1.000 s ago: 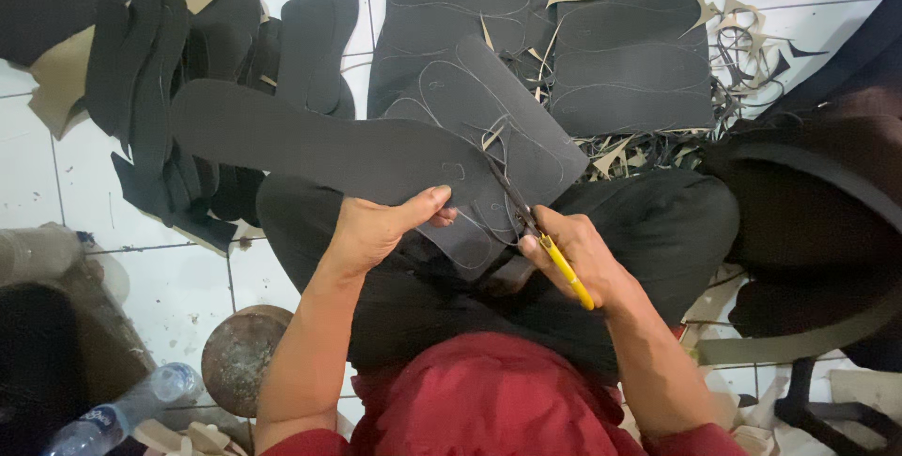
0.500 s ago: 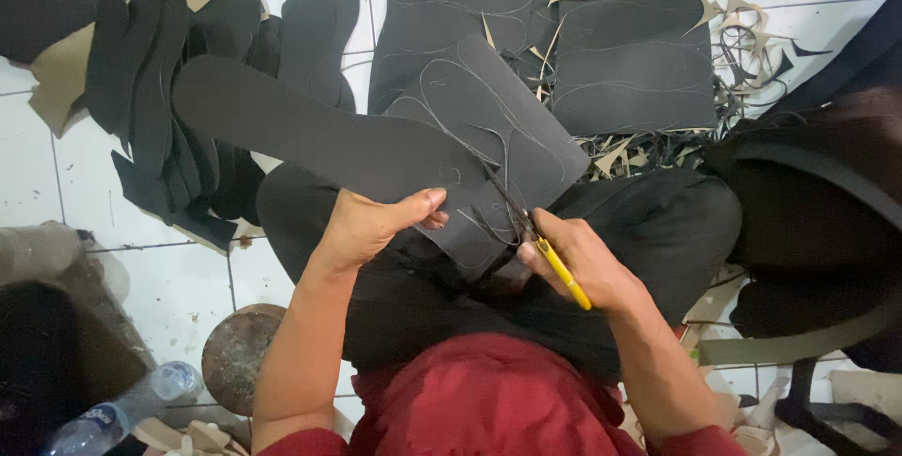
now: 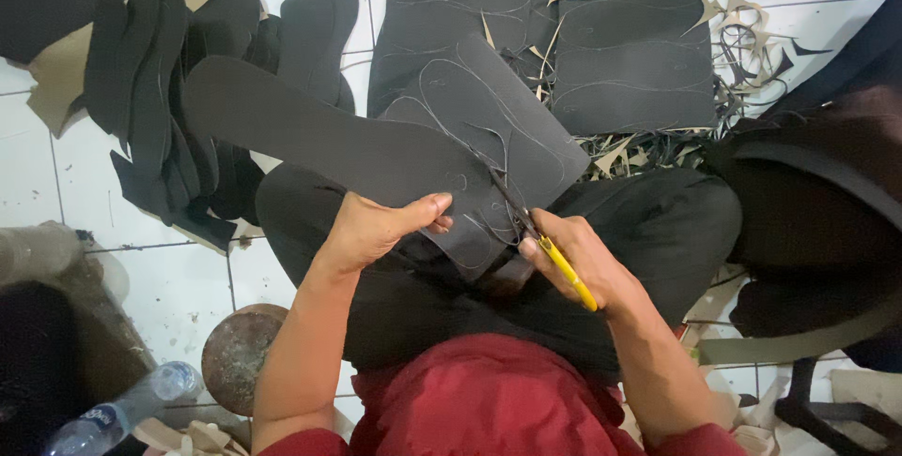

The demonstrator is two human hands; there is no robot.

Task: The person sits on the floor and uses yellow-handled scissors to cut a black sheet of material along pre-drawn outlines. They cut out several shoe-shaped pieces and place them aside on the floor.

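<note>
Centre frame: left hand (image 3: 376,229) is pinching the black sole-marked foam sheet (image 3: 395,151); right hand (image 3: 581,263) is gripping yellow-handled scissors (image 3: 545,247). Blades should be following the traced line, sheet kept taut.

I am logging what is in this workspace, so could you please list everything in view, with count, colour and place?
Dark sheet with traced sole outlines: one, black, held over the lap.
Scissors: one pair, yellow handle, cutting into the sheet.
Cut sole shapes: a stack, count unclear, black, on the floor at left.
Marked sheets: at least two, black, on the floor at top.
Offcut strips: many, black and tan, top right.
Plastic bottle: one, clear, bottom left.
Round object: one, rusty brown, beside the left arm.
Tiled floor: white.
Dark trousers: black, on crossed legs.
Red shirt: one, bottom centre.
Left hand: gripping the sheet's edge.
Right hand: working the scissors.
</note>
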